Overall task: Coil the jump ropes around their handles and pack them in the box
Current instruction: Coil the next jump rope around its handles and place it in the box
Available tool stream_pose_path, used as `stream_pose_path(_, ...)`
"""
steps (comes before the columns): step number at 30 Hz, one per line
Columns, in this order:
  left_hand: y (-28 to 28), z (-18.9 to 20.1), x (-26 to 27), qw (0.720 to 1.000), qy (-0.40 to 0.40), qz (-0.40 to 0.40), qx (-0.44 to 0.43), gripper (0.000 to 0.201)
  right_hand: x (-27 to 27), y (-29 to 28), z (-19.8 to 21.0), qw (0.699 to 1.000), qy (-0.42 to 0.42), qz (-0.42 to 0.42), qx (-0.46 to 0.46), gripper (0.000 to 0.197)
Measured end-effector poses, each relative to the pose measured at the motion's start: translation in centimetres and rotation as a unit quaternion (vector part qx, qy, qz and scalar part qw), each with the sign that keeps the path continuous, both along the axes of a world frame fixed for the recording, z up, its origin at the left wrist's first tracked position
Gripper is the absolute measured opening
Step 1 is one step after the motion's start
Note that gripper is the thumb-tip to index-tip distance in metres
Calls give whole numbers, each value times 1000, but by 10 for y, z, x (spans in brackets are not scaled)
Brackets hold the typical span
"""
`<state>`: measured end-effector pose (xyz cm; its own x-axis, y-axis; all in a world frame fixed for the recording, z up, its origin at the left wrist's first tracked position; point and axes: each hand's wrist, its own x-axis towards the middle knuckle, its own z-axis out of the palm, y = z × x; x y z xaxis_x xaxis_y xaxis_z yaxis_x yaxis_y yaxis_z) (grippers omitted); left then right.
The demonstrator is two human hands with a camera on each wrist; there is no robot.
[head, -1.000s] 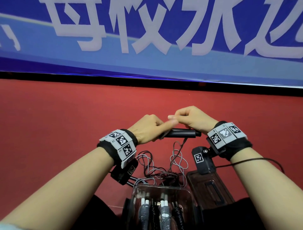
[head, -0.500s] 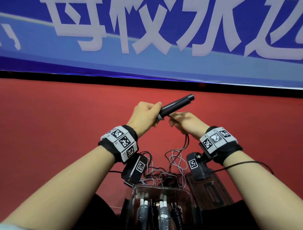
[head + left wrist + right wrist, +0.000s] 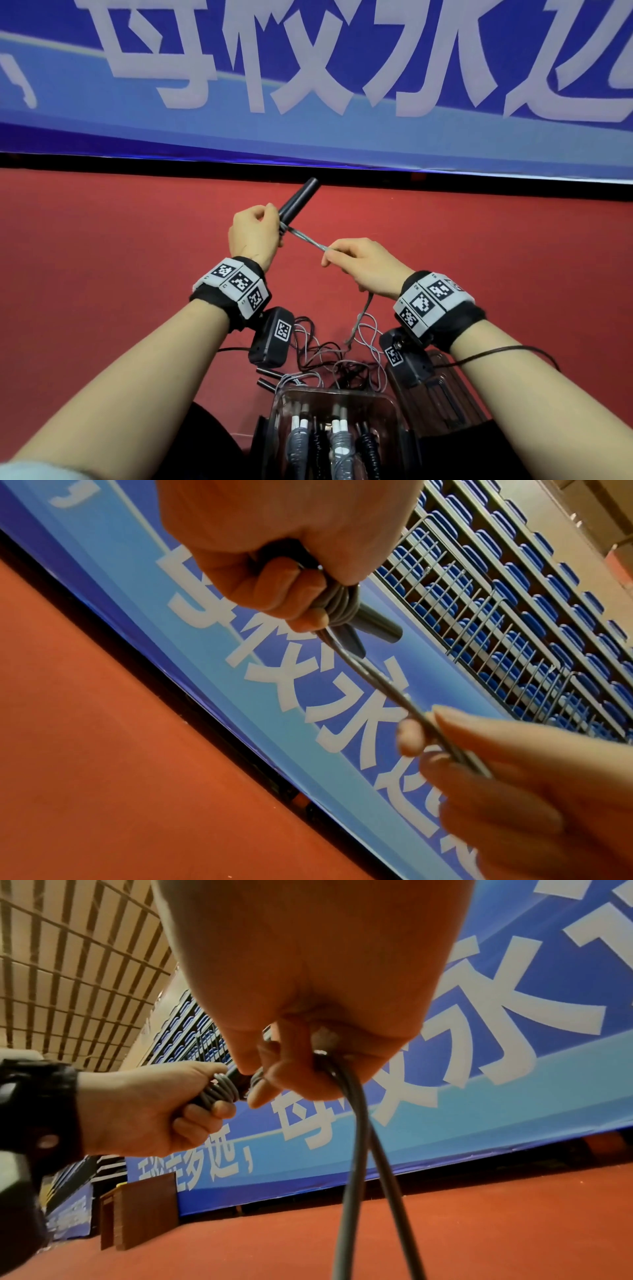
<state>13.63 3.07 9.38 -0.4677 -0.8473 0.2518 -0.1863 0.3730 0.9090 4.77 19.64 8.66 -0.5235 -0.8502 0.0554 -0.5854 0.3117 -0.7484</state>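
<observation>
Head view: mid-coil, left hand (image 3: 255, 233) clamped on handles (image 3: 297, 200), right hand (image 3: 363, 265) pinching doubled rope (image 3: 308, 240) taut; next, likely another wrap beside earlier turns.

Hands: two, a left hand (image 3: 255, 236) and a right hand (image 3: 364, 265)
Black handles in the left hand: two, side by side (image 3: 363, 626)
Grey rope strands stretched between the hands: two, running together (image 3: 308, 241)
Wristbands with square markers: two, one on each wrist (image 3: 236, 286)
Black handles lying on the red floor: two (image 3: 270, 377)
Clear boxes: one (image 3: 337, 399)
Coiled ropes in the box: four bundles can be made out, two grey and two black (image 3: 339, 442)
Banners: one, blue with white characters (image 3: 342, 68)
</observation>
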Motion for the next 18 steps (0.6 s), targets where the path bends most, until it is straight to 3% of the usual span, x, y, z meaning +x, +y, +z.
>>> stream_pose_path(5, -3, -5, 1, 990, -96, -7, -101, 41, 6, 2, 5, 986, 150, 10, -66, 18)
stream_pose_path(9, 7, -12, 1, 932, -254, -33, -256, 37, 9, 3, 5, 965, 255, 33, -58, 22)
stream_pose_path(13, 14, -18, -2, 878, -352, -87, -312, 42, 7, 3, 3, 967, 249, 6, -59, 21)
stream_pose_path(18, 18, -17, 2, 859, -345, -191, -327, 44, -3, 6, 7, 971, 225, -29, -73, 25)
